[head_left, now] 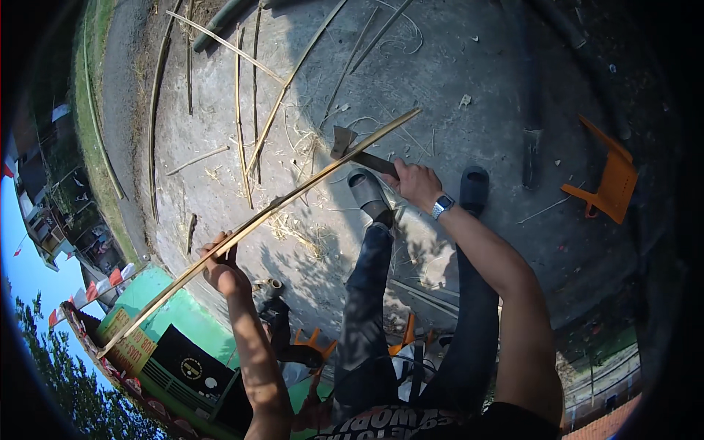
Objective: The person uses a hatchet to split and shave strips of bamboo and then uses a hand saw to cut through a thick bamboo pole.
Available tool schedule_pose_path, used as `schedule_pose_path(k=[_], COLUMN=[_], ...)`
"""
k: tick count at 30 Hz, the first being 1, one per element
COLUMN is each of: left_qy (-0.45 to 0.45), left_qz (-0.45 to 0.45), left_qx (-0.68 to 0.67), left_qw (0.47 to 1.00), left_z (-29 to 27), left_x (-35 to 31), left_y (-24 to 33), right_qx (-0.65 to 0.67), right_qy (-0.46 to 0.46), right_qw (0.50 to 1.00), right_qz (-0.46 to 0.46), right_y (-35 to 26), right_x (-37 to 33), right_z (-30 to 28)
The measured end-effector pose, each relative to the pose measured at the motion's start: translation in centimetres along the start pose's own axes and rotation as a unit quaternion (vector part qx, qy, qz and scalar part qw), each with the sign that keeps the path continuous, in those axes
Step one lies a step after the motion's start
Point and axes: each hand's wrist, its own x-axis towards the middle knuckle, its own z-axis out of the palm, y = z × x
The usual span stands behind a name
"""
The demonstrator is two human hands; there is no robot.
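Note:
My left hand (224,268) is closed around a long split bamboo strip (315,180), gripping it toward its lower-left part. The strip slants up across the view from lower left to its far end right of the middle. In my right hand (418,185) is the wooden handle of a hatchet (343,141), whose grey metal head points left. The strip crosses in front of the hatchet handle, close behind the head; whether they touch I cannot tell. Below them are my feet in dark slide sandals (367,189).
Several bamboo strips (240,121) and poles (156,110) lie on the concrete ground to the far left. Pale bamboo shavings (301,235) are scattered beneath the strip. At the right an orange plastic chair (616,180) lies tipped over. A dark pole (532,158) is nearby.

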Motion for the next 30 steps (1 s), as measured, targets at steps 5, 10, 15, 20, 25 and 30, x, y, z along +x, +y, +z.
schedule_pose_path(k=[5,10,15,20,25,30], left_qy=[-0.026,0.148,-0.243,-0.359,-0.324,-0.313], left_qz=[-0.213,-0.394,-0.184,0.009,0.008,0.036], left_qx=[-0.018,-0.280,0.094,0.086,0.001,-0.014], left_qw=[0.977,0.863,0.948,0.929,0.946,0.949], left_z=[1.7,-4.4,-2.1,6.6,8.4,8.9], left_x=[-0.2,-4.8,-16.1,-17.0,-18.0,-18.7], left_y=[-17.4,-14.3,-5.2,4.4,6.6,8.5], right_qx=[-0.022,0.000,0.026,-0.027,-0.036,-0.079], right_qy=[-0.029,-0.023,-0.034,0.005,0.010,0.012], right_qw=[0.992,0.999,0.997,0.990,0.986,0.971], right_qz=[0.123,0.043,0.065,0.137,0.160,0.226], right_y=[7.9,0.3,-3.4,0.6,3.6,7.8], right_x=[5.0,3.4,0.8,-0.2,-1.9,-4.2], right_z=[3.1,-0.4,-3.8,-5.7,-7.8,-10.3])
